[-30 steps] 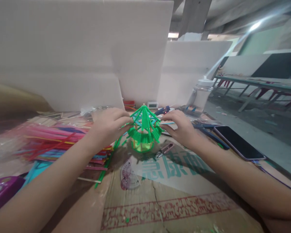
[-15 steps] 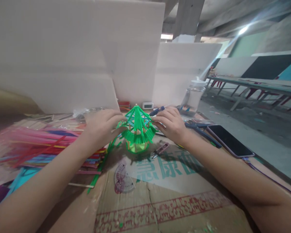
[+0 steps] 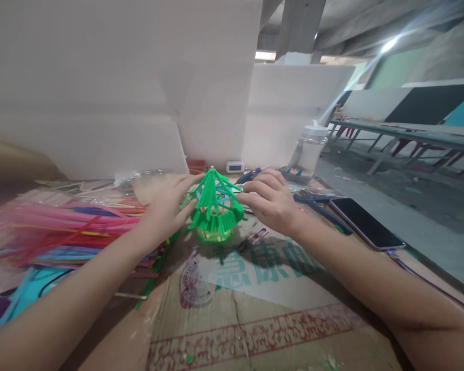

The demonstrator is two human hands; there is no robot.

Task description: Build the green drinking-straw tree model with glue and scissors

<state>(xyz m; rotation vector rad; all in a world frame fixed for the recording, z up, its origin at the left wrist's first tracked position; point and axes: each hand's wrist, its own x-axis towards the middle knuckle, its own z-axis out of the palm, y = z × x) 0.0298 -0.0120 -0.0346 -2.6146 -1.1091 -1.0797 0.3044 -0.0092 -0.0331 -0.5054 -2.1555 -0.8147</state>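
A small green pavilion model (image 3: 215, 219) with a pointed, two-tiered roof of fuzzy strips stands upright over the cardboard. My left hand (image 3: 174, 198) grips its left side, fingers behind and thumb at the roof edge. On the other side my right hand (image 3: 268, 198) has its fingers curled and pinched together beside the upper roof; what sits between the fingertips is too small to make out. Small purple-handled snips (image 3: 258, 236) lie just right of the model's base. A clear protractor (image 3: 195, 283) rests on the cardboard (image 3: 201, 330) nearer to me.
Colourful fuzzy strips (image 3: 81, 226) are heaped at the left. A phone (image 3: 366, 223) and dark-handled pliers (image 3: 327, 211) lie at the right. Behind stand a clear bottle (image 3: 309, 149), a small white clock (image 3: 235, 167) and white boards (image 3: 216, 93).
The model has turned and shifted slightly left, showing more covered roof in front. My left hand has moved in against it, and my right hand's fingers have moved slightly left.
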